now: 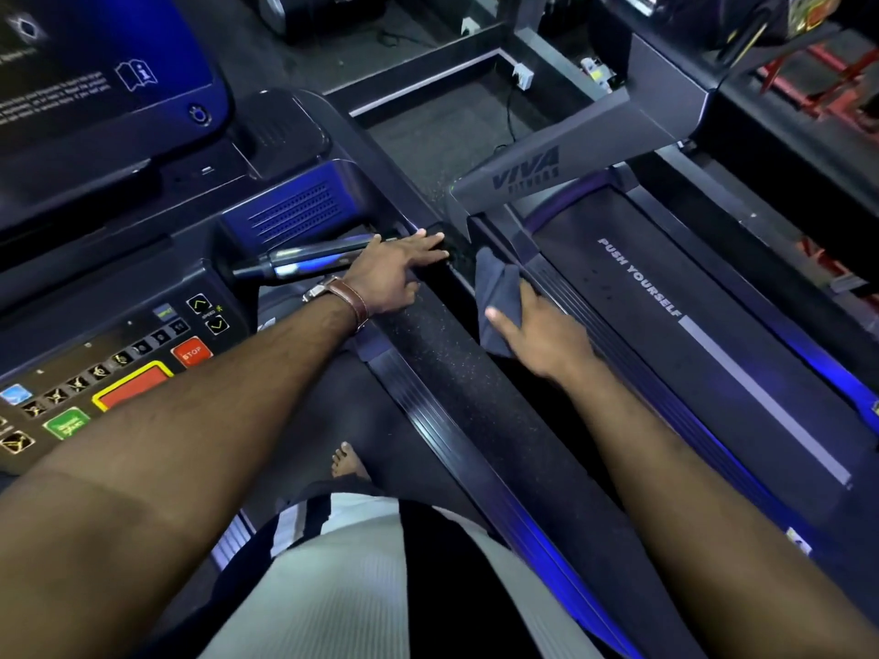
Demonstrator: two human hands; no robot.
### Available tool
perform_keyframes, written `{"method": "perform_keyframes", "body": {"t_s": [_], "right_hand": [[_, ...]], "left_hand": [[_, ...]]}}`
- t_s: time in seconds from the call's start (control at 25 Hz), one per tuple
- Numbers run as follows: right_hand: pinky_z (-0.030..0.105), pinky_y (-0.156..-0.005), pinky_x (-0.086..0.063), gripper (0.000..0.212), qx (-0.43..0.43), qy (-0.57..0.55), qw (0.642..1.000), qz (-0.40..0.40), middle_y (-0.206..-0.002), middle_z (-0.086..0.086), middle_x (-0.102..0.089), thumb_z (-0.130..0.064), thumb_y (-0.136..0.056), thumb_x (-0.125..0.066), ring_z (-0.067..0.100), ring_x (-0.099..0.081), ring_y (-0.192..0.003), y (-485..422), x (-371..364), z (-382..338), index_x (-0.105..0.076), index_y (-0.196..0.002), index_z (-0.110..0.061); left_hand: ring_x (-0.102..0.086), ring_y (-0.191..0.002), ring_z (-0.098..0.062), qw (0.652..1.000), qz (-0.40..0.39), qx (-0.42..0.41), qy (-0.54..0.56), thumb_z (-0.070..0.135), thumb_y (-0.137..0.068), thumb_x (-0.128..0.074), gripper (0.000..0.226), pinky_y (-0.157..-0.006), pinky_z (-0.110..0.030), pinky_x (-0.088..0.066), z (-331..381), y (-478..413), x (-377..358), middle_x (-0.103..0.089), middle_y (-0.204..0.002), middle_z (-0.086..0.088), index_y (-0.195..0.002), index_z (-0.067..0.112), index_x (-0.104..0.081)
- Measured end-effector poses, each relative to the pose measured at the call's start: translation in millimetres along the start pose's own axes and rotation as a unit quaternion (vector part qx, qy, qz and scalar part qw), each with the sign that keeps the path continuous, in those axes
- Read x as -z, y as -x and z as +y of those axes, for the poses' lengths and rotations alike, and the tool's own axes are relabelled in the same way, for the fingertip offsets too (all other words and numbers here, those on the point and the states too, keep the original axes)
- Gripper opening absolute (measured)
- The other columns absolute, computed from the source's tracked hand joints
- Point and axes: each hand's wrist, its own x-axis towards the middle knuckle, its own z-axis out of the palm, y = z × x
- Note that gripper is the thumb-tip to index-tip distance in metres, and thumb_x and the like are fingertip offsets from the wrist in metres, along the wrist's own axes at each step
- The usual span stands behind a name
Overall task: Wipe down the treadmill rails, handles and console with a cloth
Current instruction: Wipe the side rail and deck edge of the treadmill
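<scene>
While the right hand point(542, 342) grasps the cloth point(499, 287) on the side rail point(563, 291) | left hand point(402, 273) flat, fingers straight, by the handle point(309, 261) | wipe lengthwise, steady pressure, overlapping strokes.

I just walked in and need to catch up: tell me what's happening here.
A person stands on one treadmill. The left hand rests flat, fingers straight, at the end of its shiny handle. The right hand holds a dark cloth on the ribbed side rail of the neighbouring treadmill, near its front.
</scene>
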Motion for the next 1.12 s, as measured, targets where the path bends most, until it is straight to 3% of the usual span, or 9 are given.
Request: {"method": "perform_keyframes", "body": {"t_s": [0.12,0.2,0.36,0.6,0.72,0.8,0.92,1.0,1.12], "right_hand": [[0.036,-0.101,-0.043,0.068,-0.064,-0.281,0.952,-0.102,-0.134,0.004,-0.059,-0.067,-0.094,-0.042,0.029,-0.055,-0.126,-38,16,-16,-0.048,-0.142,-0.018],[0.032,-0.104,-0.040,0.069,-0.096,-0.381,0.907,-0.149,-0.142,0.002,-0.053,-0.065,-0.093,-0.047,0.023,-0.051,-0.130,-41,22,-15,-0.049,-0.142,-0.016],[0.026,-0.112,-0.024,0.071,-0.058,-0.382,0.901,-0.196,-0.154,-0.009,-0.035,-0.060,-0.096,-0.046,0.008,-0.035,-0.138,-23,18,9,-0.028,-0.154,-0.023],[0.043,-0.118,-0.022,0.093,-0.088,-0.358,0.899,-0.236,-0.158,0.002,-0.030,-0.075,-0.078,-0.059,0.023,-0.030,-0.144,-53,35,-25,-0.037,-0.151,-0.022],[0.033,-0.113,-0.026,0.085,-0.029,-0.356,0.913,-0.197,-0.155,0.000,-0.037,-0.070,-0.086,-0.054,0.019,-0.036,-0.141,-47,32,-24,-0.034,-0.152,-0.020],[0.027,-0.102,-0.033,0.078,0.006,-0.276,0.950,-0.147,-0.149,0.003,-0.045,-0.062,-0.093,-0.050,0.020,-0.046,-0.132,-31,20,-9,-0.027,-0.153,-0.019],[0.047,-0.095,-0.048,0.094,0.005,0.028,1.000,-0.009,-0.146,0.019,-0.042,-0.072,-0.089,-0.043,0.038,-0.052,-0.123,-25,-9,-17,-0.009,-0.155,-0.015],[0.055,-0.084,-0.051,0.090,0.014,0.188,0.978,0.093,-0.139,0.027,-0.041,-0.060,-0.093,-0.048,0.043,-0.051,-0.116,-34,-35,-52,-0.010,-0.154,-0.008],[0.066,-0.085,-0.047,0.065,0.044,0.307,0.940,0.142,-0.148,0.032,-0.032,-0.028,-0.099,-0.042,0.053,-0.046,-0.121,-46,-46,-96,-0.016,-0.156,-0.012]], "left_hand": [[-0.041,-0.134,-0.028,0.997,0.074,-0.022,0.014,-0.005,-0.068,-0.056,0.066,-0.113,-0.032,-0.027,-4,-2,-2,-0.047,-0.144,-0.010,-0.133,0.007,-0.055],[-0.040,-0.133,-0.031,0.997,0.079,-0.004,-0.007,-0.007,-0.069,-0.055,0.066,-0.113,-0.028,-0.027,-3,0,-4,-0.043,-0.146,-0.014,-0.134,0.002,-0.052],[-0.039,-0.134,-0.030,0.997,0.073,-0.005,-0.015,-0.006,-0.071,-0.056,0.065,-0.113,-0.030,-0.028,-5,-2,0,-0.042,-0.147,-0.013,-0.135,0.003,-0.051],[-0.040,-0.130,-0.041,0.995,0.083,0.035,-0.042,-0.006,-0.069,-0.055,0.063,-0.111,-0.038,-0.032,-17,7,0,-0.042,-0.142,-0.025,-0.132,-0.005,-0.051],[-0.048,-0.123,-0.037,0.995,0.062,0.066,-0.048,-0.008,-0.068,-0.057,0.063,-0.105,-0.036,-0.038,-19,2,11,-0.050,-0.138,-0.019,-0.131,-0.002,-0.053],[-0.054,-0.113,-0.034,0.995,0.073,0.049,-0.051,-0.011,-0.068,-0.057,0.056,-0.095,-0.035,-0.044,-20,2,18,-0.059,-0.129,-0.012,-0.122,0.003,-0.062],[-0.060,-0.106,-0.031,0.993,0.108,0.041,-0.028,-0.014,-0.070,-0.058,0.045,-0.089,-0.033,-0.047,-12,4,25,-0.067,-0.117,-0.011,-0.109,0.003,-0.071],[-0.062,-0.106,-0.029,0.992,0.110,0.057,-0.007,-0.014,-0.067,-0.059,0.044,-0.089,-0.033,-0.050,-10,3,28,-0.070,-0.113,-0.011,-0.106,0.003,-0.072],[-0.061,-0.105,-0.030,0.995,0.083,0.058,-0.018,-0.009,-0.065,-0.063,0.046,-0.090,-0.033,-0.050,-22,2,31,-0.070,-0.112,-0.009,-0.108,0.005,-0.072]]}}
